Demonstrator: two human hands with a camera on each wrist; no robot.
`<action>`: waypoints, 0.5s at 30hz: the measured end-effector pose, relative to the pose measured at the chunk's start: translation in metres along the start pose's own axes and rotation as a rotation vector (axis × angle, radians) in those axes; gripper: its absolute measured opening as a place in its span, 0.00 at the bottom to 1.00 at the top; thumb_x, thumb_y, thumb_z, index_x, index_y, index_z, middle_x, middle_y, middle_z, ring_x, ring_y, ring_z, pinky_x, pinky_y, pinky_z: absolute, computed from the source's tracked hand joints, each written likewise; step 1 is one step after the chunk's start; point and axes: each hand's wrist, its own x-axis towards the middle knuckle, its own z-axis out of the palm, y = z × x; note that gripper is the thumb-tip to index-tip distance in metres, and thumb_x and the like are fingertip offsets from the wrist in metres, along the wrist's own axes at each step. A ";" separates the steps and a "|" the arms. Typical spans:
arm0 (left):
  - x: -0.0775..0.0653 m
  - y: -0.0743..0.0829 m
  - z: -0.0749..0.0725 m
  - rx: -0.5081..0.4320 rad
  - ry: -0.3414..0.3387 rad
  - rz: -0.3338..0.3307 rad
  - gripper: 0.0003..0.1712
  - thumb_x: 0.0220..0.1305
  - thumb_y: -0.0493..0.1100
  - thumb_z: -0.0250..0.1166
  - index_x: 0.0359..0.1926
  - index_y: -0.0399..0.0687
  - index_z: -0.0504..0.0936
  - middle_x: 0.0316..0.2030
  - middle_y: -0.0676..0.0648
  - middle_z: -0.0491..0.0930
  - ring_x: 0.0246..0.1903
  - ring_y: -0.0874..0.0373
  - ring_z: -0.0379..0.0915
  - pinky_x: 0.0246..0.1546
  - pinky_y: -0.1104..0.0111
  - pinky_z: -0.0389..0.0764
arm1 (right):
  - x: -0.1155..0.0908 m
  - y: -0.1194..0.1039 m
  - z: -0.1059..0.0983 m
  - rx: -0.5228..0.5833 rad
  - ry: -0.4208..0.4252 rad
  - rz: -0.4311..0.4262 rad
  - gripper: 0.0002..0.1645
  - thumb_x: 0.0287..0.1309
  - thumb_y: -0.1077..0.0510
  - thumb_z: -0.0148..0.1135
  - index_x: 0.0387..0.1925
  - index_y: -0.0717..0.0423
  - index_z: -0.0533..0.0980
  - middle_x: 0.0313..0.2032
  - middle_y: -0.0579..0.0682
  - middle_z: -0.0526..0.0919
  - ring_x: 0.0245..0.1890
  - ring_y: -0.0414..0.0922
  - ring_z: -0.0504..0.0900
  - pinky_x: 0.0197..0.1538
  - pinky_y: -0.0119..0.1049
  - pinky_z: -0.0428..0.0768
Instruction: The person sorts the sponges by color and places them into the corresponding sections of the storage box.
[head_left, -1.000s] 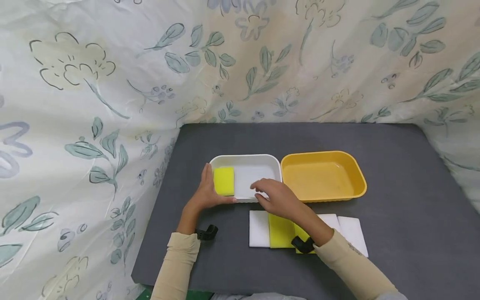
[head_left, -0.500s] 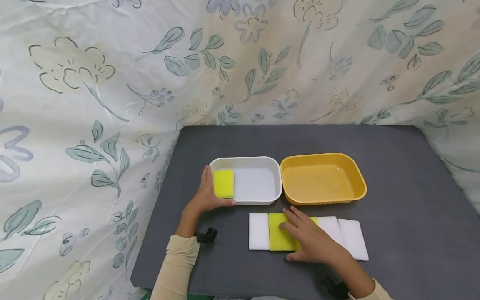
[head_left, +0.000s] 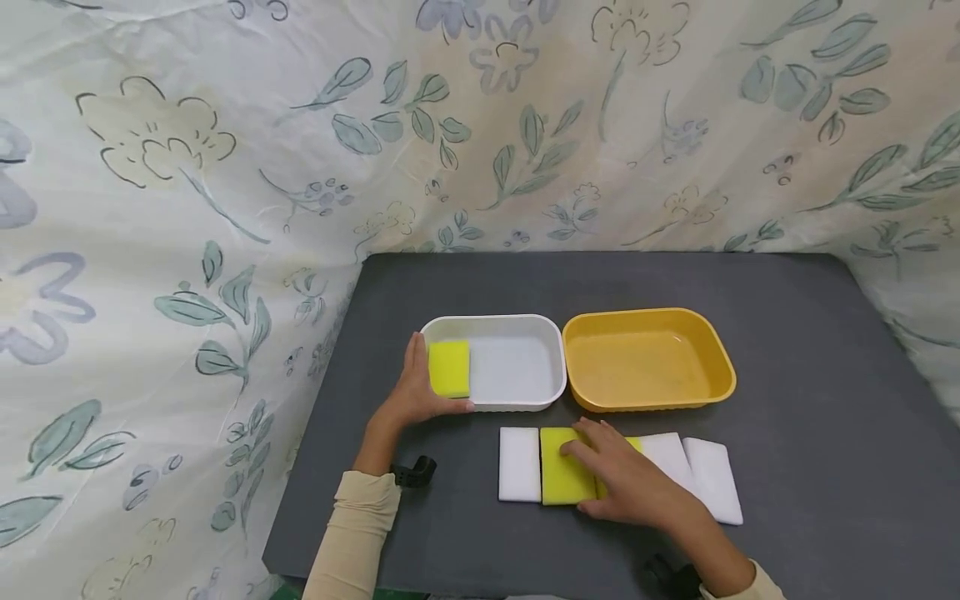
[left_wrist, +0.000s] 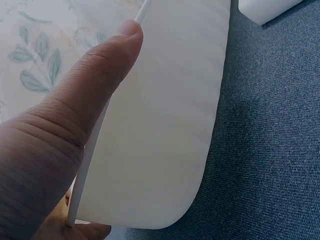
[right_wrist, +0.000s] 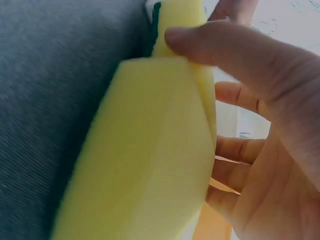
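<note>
The likeliest trouble sits at the row of sponges, I'd judge; the left yellow sponge [head_left: 564, 475] lies flat on the tabletop [head_left: 810, 417] against the right yellow sponge [right_wrist: 145, 150], so lifting one could drag the other, and a sideways pull could skew the white sponge [head_left: 520, 464] just left of them; too much push on the white tub [head_left: 517, 367] might nudge the yellow tub [head_left: 652, 358] close beside it, or shift the loose sponge [head_left: 449, 368] lying at its left end. As for the hands, the left hand [head_left: 416, 389] is spread wide around a corner of the white tub, thumb along the near rim, fingers down the left side; the right hand [head_left: 622, 475] is half spread, thumb on the left yellow sponge's near edge, fingers bent over its top; whether it grips firmly I cannot tell.
</note>
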 end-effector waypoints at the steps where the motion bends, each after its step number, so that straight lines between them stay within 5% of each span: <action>1: 0.000 0.000 0.000 -0.001 0.000 0.000 0.84 0.38 0.60 0.81 0.79 0.47 0.27 0.78 0.42 0.27 0.70 0.40 0.48 0.67 0.45 0.60 | 0.000 -0.001 -0.002 0.004 0.001 -0.002 0.39 0.39 0.50 0.82 0.54 0.51 0.75 0.62 0.62 0.71 0.65 0.62 0.68 0.65 0.59 0.66; 8: -0.002 0.005 -0.003 0.010 -0.001 -0.009 0.84 0.38 0.60 0.81 0.79 0.45 0.27 0.78 0.41 0.26 0.71 0.40 0.47 0.67 0.45 0.59 | 0.004 -0.009 -0.026 0.039 0.000 0.004 0.38 0.41 0.51 0.81 0.56 0.48 0.74 0.62 0.57 0.68 0.56 0.49 0.70 0.52 0.46 0.78; 15: -0.004 0.005 0.000 0.015 -0.005 -0.014 0.84 0.39 0.60 0.81 0.79 0.46 0.27 0.78 0.42 0.26 0.72 0.40 0.45 0.67 0.45 0.59 | 0.024 -0.003 -0.047 0.001 0.064 -0.009 0.39 0.44 0.47 0.81 0.58 0.46 0.73 0.64 0.57 0.66 0.57 0.50 0.70 0.51 0.45 0.80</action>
